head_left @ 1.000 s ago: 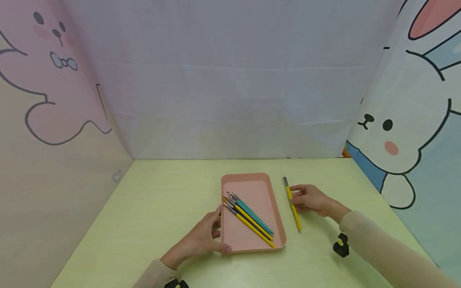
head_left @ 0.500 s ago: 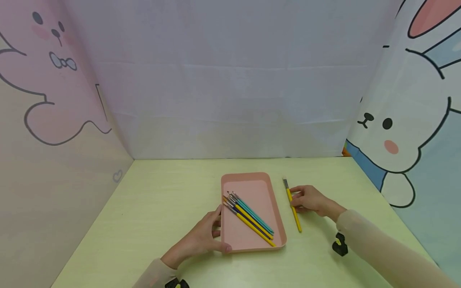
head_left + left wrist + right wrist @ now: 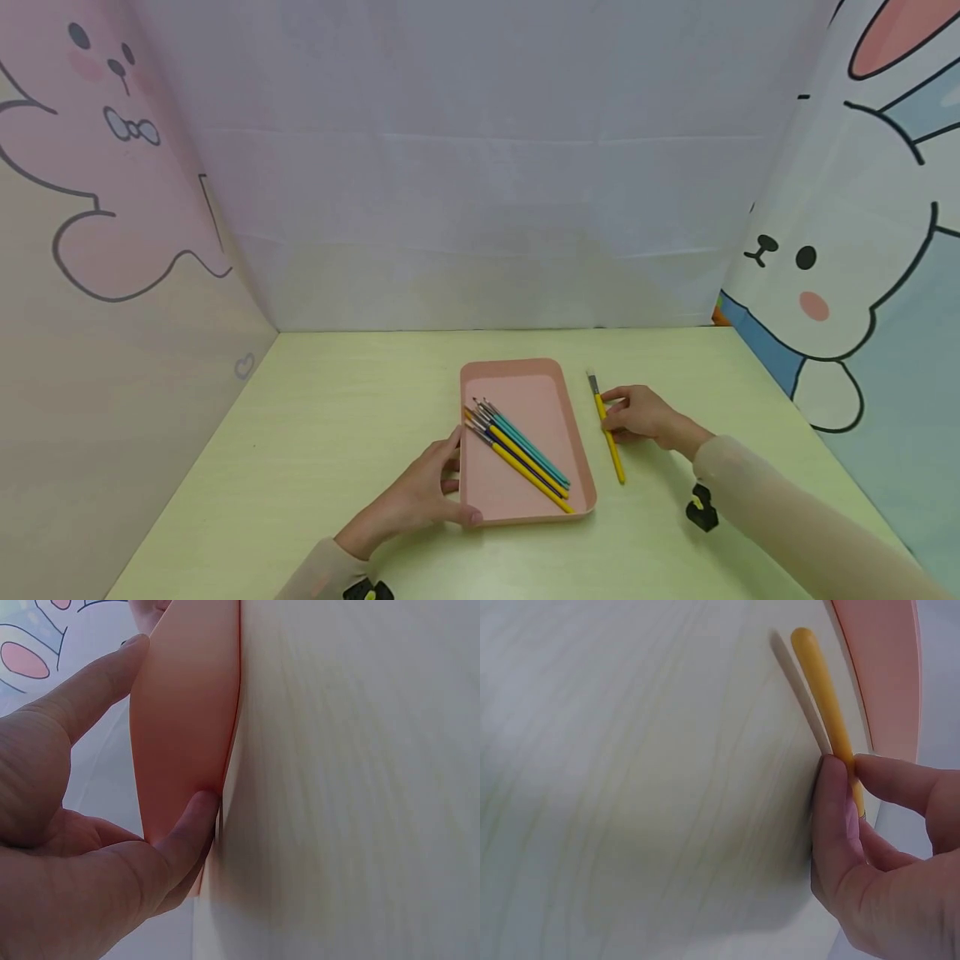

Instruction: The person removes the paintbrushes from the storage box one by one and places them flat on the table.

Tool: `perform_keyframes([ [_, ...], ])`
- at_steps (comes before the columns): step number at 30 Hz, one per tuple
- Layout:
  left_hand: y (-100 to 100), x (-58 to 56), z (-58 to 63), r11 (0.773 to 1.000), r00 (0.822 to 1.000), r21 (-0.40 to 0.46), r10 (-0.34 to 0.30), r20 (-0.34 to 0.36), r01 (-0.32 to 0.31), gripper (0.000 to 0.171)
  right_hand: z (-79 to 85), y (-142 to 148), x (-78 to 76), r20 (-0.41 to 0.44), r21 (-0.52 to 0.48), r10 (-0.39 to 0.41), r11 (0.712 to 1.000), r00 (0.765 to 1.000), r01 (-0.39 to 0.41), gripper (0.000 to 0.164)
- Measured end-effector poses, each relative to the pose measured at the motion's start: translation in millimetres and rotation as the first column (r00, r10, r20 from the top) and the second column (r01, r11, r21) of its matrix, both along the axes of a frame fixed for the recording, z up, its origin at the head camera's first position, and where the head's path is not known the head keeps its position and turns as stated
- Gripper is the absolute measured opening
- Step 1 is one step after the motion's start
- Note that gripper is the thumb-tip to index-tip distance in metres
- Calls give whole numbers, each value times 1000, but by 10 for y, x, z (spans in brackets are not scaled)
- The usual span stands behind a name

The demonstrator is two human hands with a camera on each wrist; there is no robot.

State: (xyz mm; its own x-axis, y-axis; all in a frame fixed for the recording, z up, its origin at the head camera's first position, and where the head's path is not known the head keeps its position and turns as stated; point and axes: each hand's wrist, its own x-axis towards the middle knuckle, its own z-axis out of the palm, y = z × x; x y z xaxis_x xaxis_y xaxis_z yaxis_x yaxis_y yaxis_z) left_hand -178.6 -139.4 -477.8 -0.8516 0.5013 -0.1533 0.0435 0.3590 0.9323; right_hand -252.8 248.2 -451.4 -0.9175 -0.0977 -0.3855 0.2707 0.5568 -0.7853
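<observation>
A pink rectangular tray (image 3: pixel 517 383) lies on the table, with several paintbrushes (image 3: pixel 525 458) slanting across it, their handles teal, dark blue and yellow. At its near left corner my left hand (image 3: pixel 423 492) grips the side. The left wrist view shows fingertips (image 3: pixel 199 810) against the low part of the tray wall (image 3: pixel 184 712) and another digit at the rim. To the right of the tray, my right hand (image 3: pixel 645 417) pinches a yellow-handled paintbrush (image 3: pixel 611 450) between thumb and fingers. In the right wrist view the handle (image 3: pixel 821 682) sticks out past the fingers, close above its shadow; the bristle end is hidden there.
The pale yellow-green table (image 3: pixel 345 400) reaches back to a plain whitish backdrop (image 3: pixel 480 208). Side panels stand left and right, the right one with a cartoon rabbit (image 3: pixel 825 275). Each sleeve carries a small black device (image 3: pixel 702 508).
My right hand has shifted slightly left toward the tray with the yellow-handled paintbrush. The left hand, the tray and the brushes in it look unchanged.
</observation>
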Motion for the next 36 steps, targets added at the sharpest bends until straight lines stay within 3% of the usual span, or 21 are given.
perform_keyframes([
  [6, 4, -6, 7, 1000, 1000, 27, -9, 10, 9, 131, 2, -14, 6, -20, 34, -6, 999, 1000, 7, 62],
  [13, 2, -2, 17, 1000, 1000, -27, 3, -11, -4, 130, 5, -33, 11, -32, 58, -5, 998, 999, 7, 62],
  [36, -7, -12, -6, 999, 1000, -34, 2, -16, -3, 132, -45, 24, 25, -15, -53, -7, 999, 1000, 6, 65],
])
